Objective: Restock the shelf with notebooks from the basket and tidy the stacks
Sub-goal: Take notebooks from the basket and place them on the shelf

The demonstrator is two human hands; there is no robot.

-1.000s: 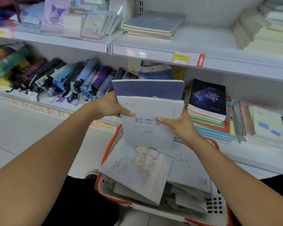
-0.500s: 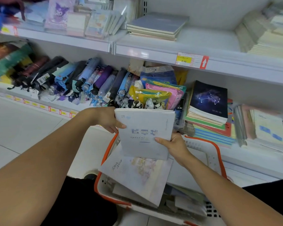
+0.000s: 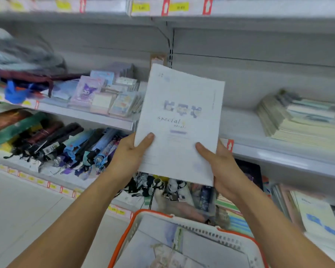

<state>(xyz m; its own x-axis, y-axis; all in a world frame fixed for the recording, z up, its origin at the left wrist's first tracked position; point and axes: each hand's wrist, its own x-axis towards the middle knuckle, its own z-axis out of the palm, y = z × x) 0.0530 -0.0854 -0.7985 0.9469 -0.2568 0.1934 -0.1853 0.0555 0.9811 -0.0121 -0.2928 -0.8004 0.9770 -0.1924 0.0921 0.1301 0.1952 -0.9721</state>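
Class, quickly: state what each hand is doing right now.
Left hand: closed on the white "special" notebook.
Right hand: closed on the same notebook.

a stationery shop: white shelving (image 3: 278, 153) edged with yellow price labels (image 3: 140, 7), folded umbrellas (image 3: 70, 144) below them, notebook stacks (image 3: 302, 120) to their right, an orange-rimmed shopping basket (image 3: 182, 227) underneath.

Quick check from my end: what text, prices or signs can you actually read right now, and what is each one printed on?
"special": handwritten-style word on the cover of the white notebook held by the left hand and right hand.
Smaller line under it: too blurred to read.
Yellow price tags on the top shelf rail: digits blurred, unreadable.
Red arrow markers on the rails: arrows pointing up, no words.
Lower yellow tags: unreadable.
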